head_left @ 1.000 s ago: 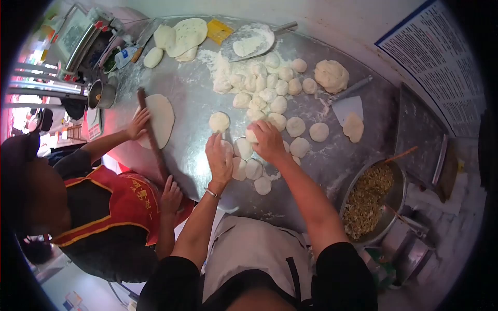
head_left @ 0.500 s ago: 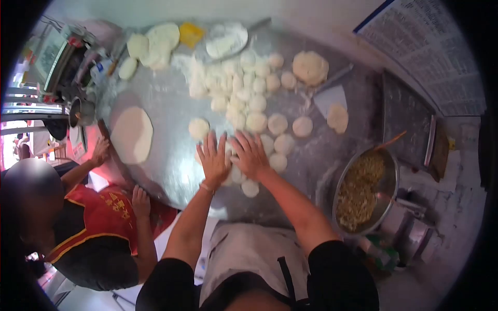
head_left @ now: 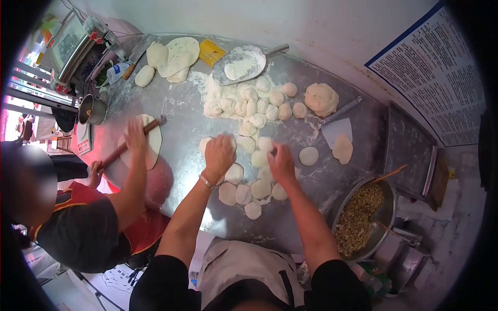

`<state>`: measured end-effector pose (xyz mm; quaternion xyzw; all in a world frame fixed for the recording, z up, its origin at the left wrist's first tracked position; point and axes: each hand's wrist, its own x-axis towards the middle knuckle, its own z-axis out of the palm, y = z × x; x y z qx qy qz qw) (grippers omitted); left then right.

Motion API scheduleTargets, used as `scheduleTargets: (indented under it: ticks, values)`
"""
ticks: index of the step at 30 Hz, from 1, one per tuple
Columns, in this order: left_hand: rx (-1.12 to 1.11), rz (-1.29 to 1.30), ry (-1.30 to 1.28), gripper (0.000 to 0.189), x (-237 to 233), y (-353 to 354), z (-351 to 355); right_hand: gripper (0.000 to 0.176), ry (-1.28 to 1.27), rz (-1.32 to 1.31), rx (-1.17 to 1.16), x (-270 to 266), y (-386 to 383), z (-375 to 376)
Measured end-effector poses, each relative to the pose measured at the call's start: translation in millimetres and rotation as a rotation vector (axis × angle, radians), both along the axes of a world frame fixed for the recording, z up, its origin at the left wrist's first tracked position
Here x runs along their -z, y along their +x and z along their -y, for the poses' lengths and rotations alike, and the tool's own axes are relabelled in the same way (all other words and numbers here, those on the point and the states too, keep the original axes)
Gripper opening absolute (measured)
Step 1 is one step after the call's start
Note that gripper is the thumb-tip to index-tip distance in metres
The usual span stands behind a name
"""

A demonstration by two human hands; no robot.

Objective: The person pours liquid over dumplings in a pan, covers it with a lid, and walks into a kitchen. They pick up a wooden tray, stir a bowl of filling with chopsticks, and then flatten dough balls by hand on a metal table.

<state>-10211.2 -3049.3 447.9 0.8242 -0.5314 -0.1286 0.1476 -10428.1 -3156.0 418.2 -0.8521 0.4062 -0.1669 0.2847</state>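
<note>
Tabletop (head_left: 187, 106): grey metal, dusted with flour, its far edge against the wall.
Co-worker (head_left: 83, 228): at the left edge, in a red apron and dark sleeves, both arms reaching to the rolling pin (head_left: 115, 154).
Tray (head_left: 410, 150): dark, rectangular, by the right edge.
Bowl (head_left: 389, 207): metal, by the near right corner, with crumbly brown filling (head_left: 359, 220) inside and a wooden stick (head_left: 390, 173) over its rim.
Dough sheet (head_left: 153, 145): flat near the left edge, the rolling pin slanting across it.
Flat dough pieces (head_left: 179, 54): overlapping near the far edge, left of the middle.
Scoop (head_left: 220, 71): near the middle of the far edge, flour in it.
Scraper (head_left: 337, 132): flat, toward the right edge, touching a loose dough piece (head_left: 342, 150).
Left hand (head_left: 220, 154): left of the tabletop's middle, fingers bent down over the dough rounds (head_left: 243, 195); the back of the hand hides whether they grip one.
Right hand (head_left: 282, 166): at the right side of the same rounds, fingers curled; cannot tell whether it pinches any.
Dough lump (head_left: 321, 99): toward the far right corner.
Yellow packet (head_left: 212, 52): near the far edge, left of the scoop.
Dough rounds: clustered between the hands and on toward the near edge, many touching; one sits apart, toward the right edge.
Floured dough balls (head_left: 241, 107): heaped between the scoop and the rounds.
</note>
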Motion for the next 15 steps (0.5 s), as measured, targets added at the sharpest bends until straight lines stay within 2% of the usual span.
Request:
scheduleTargets:
  ticks: [3, 4, 7, 9, 10, 12, 13, 15]
  values:
    - [0.014, -0.036, -0.082, 0.06, -34.0, -9.5, -22.4, 0.029, -0.001, -0.13, -0.037, -15.9, -11.9, -12.7]
    - [0.064, -0.009, -0.202, 0.061, -25.2, -8.8, -23.8, 0.028, -0.024, -0.153, -0.046, -19.0, -12.4, -12.4]
    - [0.362, -0.029, -0.087, 0.062, -1.9, 17.4, -24.6, 0.035, -0.238, 0.184, -0.198, -36.9, 37.4, 18.3]
    - [0.396, -0.098, -0.03, 0.061, -0.3, 28.6, -26.1, 0.044, -0.272, 0.122, -0.364, -47.3, 71.5, 37.0]
    - [0.411, -0.131, -0.005, 0.061, -1.2, 30.5, -27.7, 0.044, -0.282, 0.067, -0.43, -42.0, 80.6, 47.0]
    - [0.333, -0.064, 0.099, 0.061, -7.0, 28.0, -31.2, 0.042, -0.308, -0.045, -0.561, -32.5, 92.0, 60.3]
    - [0.296, -0.03, 0.148, 0.062, -10.6, 25.6, -31.0, 0.04, -0.302, 0.007, -0.546, -31.8, 88.6, 61.8]
    - [0.179, 0.039, -0.039, 0.061, -14.8, 16.4, -22.5, 0.038, -0.297, 0.106, -0.515, -33.7, 75.0, 67.6]
